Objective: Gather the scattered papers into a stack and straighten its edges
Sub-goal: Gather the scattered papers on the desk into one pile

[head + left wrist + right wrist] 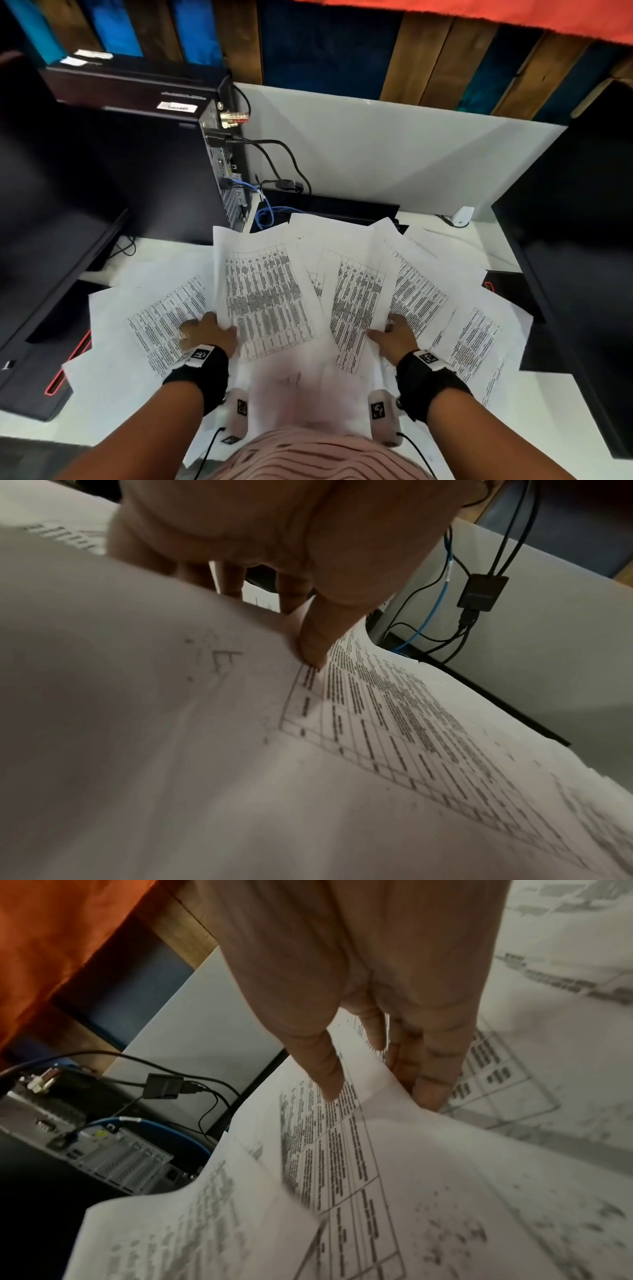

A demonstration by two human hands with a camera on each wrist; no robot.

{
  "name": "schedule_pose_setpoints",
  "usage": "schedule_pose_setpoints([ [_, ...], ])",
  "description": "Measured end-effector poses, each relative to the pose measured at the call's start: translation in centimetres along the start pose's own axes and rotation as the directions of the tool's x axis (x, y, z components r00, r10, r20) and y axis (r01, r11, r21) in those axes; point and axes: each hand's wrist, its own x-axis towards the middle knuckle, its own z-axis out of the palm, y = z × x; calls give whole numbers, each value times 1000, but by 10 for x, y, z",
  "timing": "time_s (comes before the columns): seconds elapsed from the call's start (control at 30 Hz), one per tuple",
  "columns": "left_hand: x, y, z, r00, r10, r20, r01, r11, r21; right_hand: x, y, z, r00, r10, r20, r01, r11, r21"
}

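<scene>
Several printed sheets with tables lie fanned out and overlapping on the white desk (548,404). My left hand (212,325) pinches the left edge of one raised sheet (267,291). In the left wrist view its thumb (315,647) lies on top of that sheet (377,723) and the fingers go underneath. My right hand (387,329) pinches the right edge of a second sheet (356,301). Its thumb (329,1074) presses the printed face of this sheet (342,1150), and its fingers (428,1085) curl under the edge. More sheets (472,329) spread out to the right and others (161,318) to the left.
A black computer tower (154,164) stands at the back left, with black and blue cables (270,212) trailing behind the papers. Dark monitors flank the desk, one at the left (51,274) and one at the right (582,257). A white partition (376,147) closes off the back.
</scene>
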Motion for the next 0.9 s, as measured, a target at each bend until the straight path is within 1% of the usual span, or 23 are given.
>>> schedule_pose_setpoints([
  [0.07, -5, 2, 5, 994, 100, 34, -94, 987, -130, 0, -3, 7, 995, 81, 62, -87, 991, 102],
  [0.1, -8, 3, 7, 986, 159, 52, -146, 970, -197, -2, -6, 9, 994, 74, 77, -81, 992, 95],
  [0.13, -12, 3, 10, 971, 225, 77, -198, 944, -263, -4, -7, 12, 995, 46, 90, -51, 997, 50],
  [0.17, -17, 4, 13, 954, 281, 103, -237, 919, -314, -7, -9, 14, 994, 37, 102, -33, 999, -33],
  [0.23, -28, 7, 19, 919, 341, 200, -261, 903, -342, -10, -10, 14, 990, 4, 138, 23, 982, -190],
  [0.27, -31, 9, 22, 904, 350, 245, -255, 902, -347, -13, -10, 13, 989, -12, 147, 46, 973, -228],
  [0.33, -30, 10, 25, 876, 358, 323, -249, 909, -333, -12, -10, 9, 992, -49, 116, 79, 959, -272],
  [0.37, -27, 10, 24, 871, 355, 341, -242, 912, -330, -12, -10, 6, 994, -42, 103, 70, 956, -286],
  [0.43, -17, 6, 21, 876, 343, 338, -207, 903, -377, -12, -7, -2, 997, -19, 75, 42, 950, -310],
  [0.5, -14, 7, 16, 898, 326, 294, -175, 881, -440, -14, -6, -9, 996, 15, 90, 16, 943, -334],
  [0.53, -14, 9, 17, 908, 323, 266, -189, 884, -428, -16, -6, -10, 993, 28, 117, 14, 940, -342],
  [0.6, -21, 17, 20, 907, 334, 257, -249, 916, -313, -26, -14, -6, 993, 3, 121, 33, 955, -293],
  [0.63, -25, 22, 25, 893, 345, 289, -276, 927, -254, -29, -16, -3, 994, -28, 110, 54, 968, -245],
  [0.7, -35, 29, 33, 856, 374, 358, -330, 927, -179, -37, -20, 7, 993, -69, 99, 78, 993, -89],
  [0.73, -40, 32, 37, 833, 404, 379, -360, 915, -185, -39, -19, 11, 991, -85, 106, 87, 996, -18],
  [0.77, -43, 32, 41, 808, 439, 393, -378, 898, -226, -42, -20, 15, 985, -90, 146, 90, 996, 7],
  [0.83, -50, 34, 47, 771, 476, 424, -344, 871, -351, -45, -22, 16, 971, -92, 220, 103, 994, -39],
  [0.87, -52, 35, 50, 774, 475, 418, -324, 865, -384, -41, -21, 16, 971, -90, 222, 109, 991, -78],
  [0.9, -55, 36, 51, 791, 467, 395, -318, 865, -387, -37, -19, 13, 976, -86, 198, 108, 989, -103],
])
